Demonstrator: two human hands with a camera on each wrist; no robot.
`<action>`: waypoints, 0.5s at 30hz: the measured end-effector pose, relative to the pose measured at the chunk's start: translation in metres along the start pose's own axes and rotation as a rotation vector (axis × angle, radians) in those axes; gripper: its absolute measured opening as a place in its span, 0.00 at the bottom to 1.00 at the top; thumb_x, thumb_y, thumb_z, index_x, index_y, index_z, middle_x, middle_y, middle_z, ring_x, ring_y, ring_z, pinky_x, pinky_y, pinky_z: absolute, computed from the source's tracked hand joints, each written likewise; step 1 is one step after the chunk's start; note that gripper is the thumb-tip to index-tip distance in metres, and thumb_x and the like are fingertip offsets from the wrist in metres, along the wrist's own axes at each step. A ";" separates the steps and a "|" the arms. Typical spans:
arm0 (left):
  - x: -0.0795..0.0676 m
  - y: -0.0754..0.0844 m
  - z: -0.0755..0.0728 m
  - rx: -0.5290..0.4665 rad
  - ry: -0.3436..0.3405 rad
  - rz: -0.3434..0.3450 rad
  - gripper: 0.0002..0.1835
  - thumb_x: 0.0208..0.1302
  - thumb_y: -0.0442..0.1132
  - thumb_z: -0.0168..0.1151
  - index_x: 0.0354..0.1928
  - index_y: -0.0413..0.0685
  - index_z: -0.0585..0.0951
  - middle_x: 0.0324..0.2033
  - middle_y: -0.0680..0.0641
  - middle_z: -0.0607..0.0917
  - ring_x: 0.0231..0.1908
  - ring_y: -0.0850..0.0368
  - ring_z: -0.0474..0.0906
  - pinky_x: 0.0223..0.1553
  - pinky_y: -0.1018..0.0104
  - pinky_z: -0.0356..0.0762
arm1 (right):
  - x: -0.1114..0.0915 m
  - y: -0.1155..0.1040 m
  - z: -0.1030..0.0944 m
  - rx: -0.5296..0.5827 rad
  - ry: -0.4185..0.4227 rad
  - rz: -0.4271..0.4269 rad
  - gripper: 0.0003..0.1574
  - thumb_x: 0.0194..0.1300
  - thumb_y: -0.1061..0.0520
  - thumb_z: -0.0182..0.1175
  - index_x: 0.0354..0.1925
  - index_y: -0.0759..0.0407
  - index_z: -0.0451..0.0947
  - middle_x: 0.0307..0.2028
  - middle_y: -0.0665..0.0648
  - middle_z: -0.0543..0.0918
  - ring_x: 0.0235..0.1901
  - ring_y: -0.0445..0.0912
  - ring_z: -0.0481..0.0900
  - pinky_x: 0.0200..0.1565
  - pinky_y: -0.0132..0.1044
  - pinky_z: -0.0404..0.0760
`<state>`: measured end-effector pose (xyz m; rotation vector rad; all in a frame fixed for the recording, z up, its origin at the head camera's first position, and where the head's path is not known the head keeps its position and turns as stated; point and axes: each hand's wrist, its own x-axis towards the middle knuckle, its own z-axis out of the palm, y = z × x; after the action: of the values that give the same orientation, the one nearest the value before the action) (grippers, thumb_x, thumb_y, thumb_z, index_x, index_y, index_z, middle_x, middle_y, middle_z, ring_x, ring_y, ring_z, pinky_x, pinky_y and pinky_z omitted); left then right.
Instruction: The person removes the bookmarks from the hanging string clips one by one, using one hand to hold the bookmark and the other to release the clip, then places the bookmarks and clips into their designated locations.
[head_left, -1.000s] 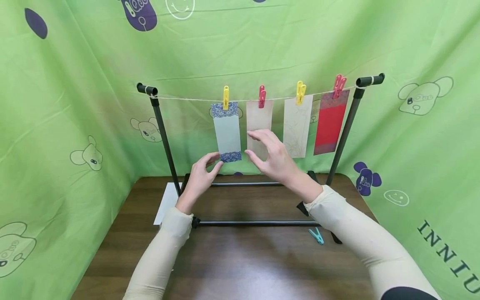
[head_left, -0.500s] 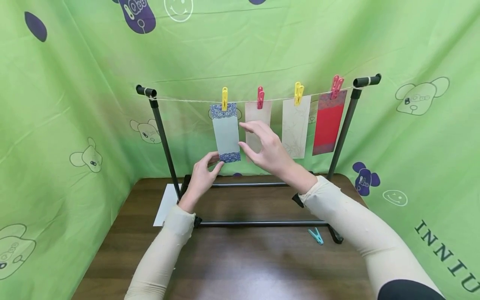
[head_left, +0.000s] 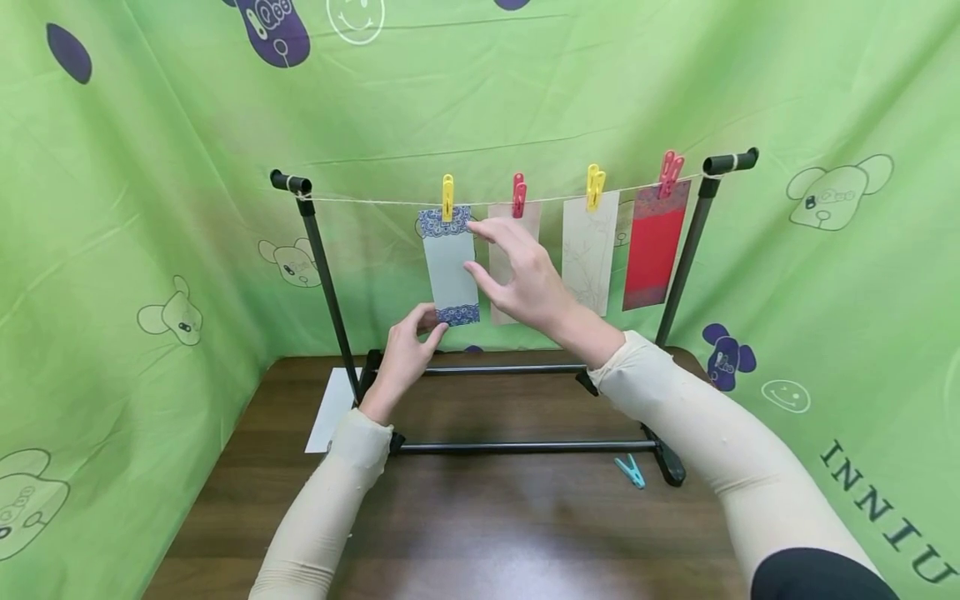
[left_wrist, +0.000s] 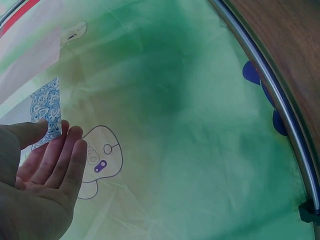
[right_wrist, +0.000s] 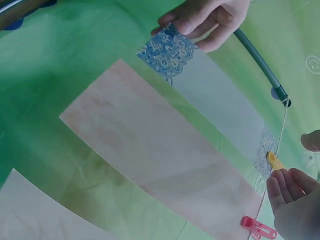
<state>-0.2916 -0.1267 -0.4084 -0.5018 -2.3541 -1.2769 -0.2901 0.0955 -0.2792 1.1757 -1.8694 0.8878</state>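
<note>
A pale blue paper card (head_left: 452, 271) with blue patterned bands hangs from the string by a yellow clothespin (head_left: 447, 198). My left hand (head_left: 405, 350) pinches its lower left corner, thumb on the front and fingers behind, as the left wrist view shows at the patterned band (left_wrist: 47, 107). My right hand (head_left: 525, 279) is beside the card's right edge, just below the yellow clothespin, with thumb and fingers apart and nothing between them. In the right wrist view, the fingers of that hand (right_wrist: 300, 200) are close to the yellow clothespin (right_wrist: 273, 161).
Farther right on the string (head_left: 360, 201) hang a pinkish card (head_left: 504, 308), a cream card (head_left: 588, 250) and a red card (head_left: 654, 258), each clipped. A black frame (head_left: 324, 275) stands on the brown table. A teal clothespin (head_left: 630, 472) and a white sheet (head_left: 330, 414) lie there.
My right hand has moved left and up, from in front of the pinkish card to the blue card's upper right edge. My left hand has stayed at the lower corner.
</note>
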 end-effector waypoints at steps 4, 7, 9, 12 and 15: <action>-0.001 -0.002 0.002 0.006 0.006 -0.004 0.17 0.77 0.36 0.67 0.62 0.37 0.81 0.48 0.37 0.91 0.51 0.42 0.88 0.58 0.47 0.85 | 0.007 0.001 0.000 -0.005 0.002 -0.012 0.31 0.69 0.65 0.72 0.66 0.73 0.76 0.60 0.68 0.83 0.64 0.59 0.78 0.72 0.46 0.73; -0.001 -0.003 0.003 0.006 0.012 -0.008 0.17 0.77 0.36 0.67 0.62 0.37 0.81 0.47 0.37 0.91 0.50 0.42 0.89 0.57 0.48 0.86 | 0.012 0.001 -0.001 -0.004 0.006 -0.019 0.31 0.69 0.66 0.72 0.66 0.74 0.76 0.60 0.69 0.83 0.62 0.59 0.79 0.70 0.46 0.75; -0.001 -0.004 0.003 0.002 0.015 -0.003 0.17 0.77 0.35 0.67 0.62 0.36 0.81 0.47 0.37 0.91 0.50 0.42 0.89 0.56 0.49 0.86 | 0.014 0.001 -0.002 -0.008 0.011 -0.023 0.31 0.69 0.67 0.72 0.66 0.74 0.75 0.59 0.69 0.82 0.60 0.59 0.80 0.68 0.45 0.77; -0.001 -0.004 0.003 -0.004 0.019 0.009 0.16 0.76 0.35 0.68 0.60 0.36 0.81 0.46 0.37 0.91 0.49 0.42 0.89 0.56 0.48 0.86 | 0.019 0.001 -0.002 -0.016 0.020 -0.029 0.31 0.69 0.67 0.71 0.66 0.75 0.75 0.58 0.70 0.82 0.59 0.59 0.80 0.67 0.44 0.77; -0.001 -0.004 0.003 -0.005 0.023 0.019 0.14 0.76 0.34 0.67 0.59 0.37 0.81 0.44 0.38 0.92 0.47 0.43 0.90 0.56 0.48 0.86 | 0.025 0.001 -0.002 -0.026 0.026 -0.035 0.31 0.69 0.66 0.71 0.67 0.75 0.75 0.58 0.71 0.82 0.60 0.59 0.79 0.68 0.45 0.76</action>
<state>-0.2937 -0.1263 -0.4134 -0.5071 -2.3225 -1.2741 -0.2986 0.0871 -0.2569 1.1726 -1.8289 0.8528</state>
